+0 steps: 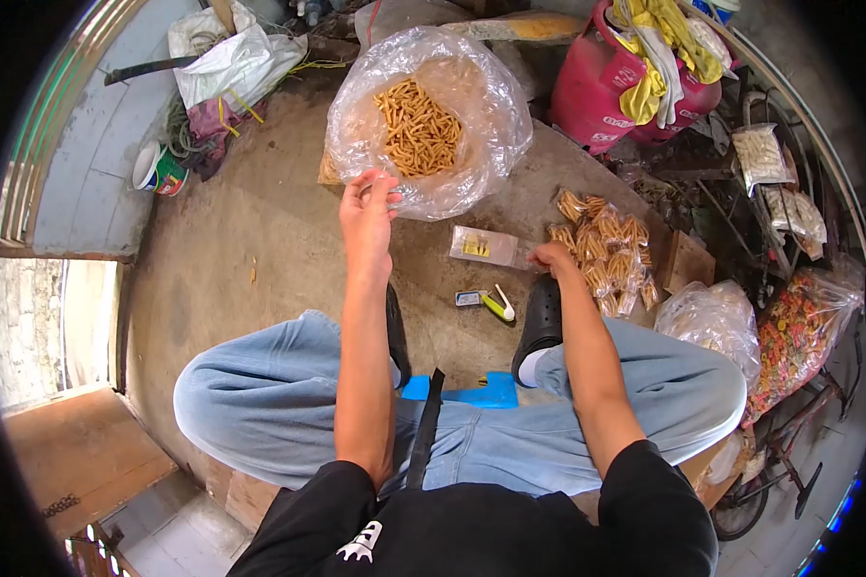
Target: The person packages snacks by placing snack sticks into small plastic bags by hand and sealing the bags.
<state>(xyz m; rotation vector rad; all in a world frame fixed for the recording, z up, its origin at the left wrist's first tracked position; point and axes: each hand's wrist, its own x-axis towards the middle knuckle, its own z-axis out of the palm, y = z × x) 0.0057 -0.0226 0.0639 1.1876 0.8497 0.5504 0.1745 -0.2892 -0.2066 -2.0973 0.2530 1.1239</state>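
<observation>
The large, open clear plastic bag [496, 125] of thin brown sticks [420, 127] lies just beyond the left hand [367, 207], its fingers curled at the near rim; whether they grip film, one cannot tell. The flat, clear plastic packet [496, 248] with a yellow label lies left of the right hand [554, 260], whose bunched fingers touch its right end; its long axis runs left to right.

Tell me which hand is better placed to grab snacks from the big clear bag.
Likely the left hand, at the near edge of the big clear bag. The right hand is farther away, by the clear packaging.
</observation>
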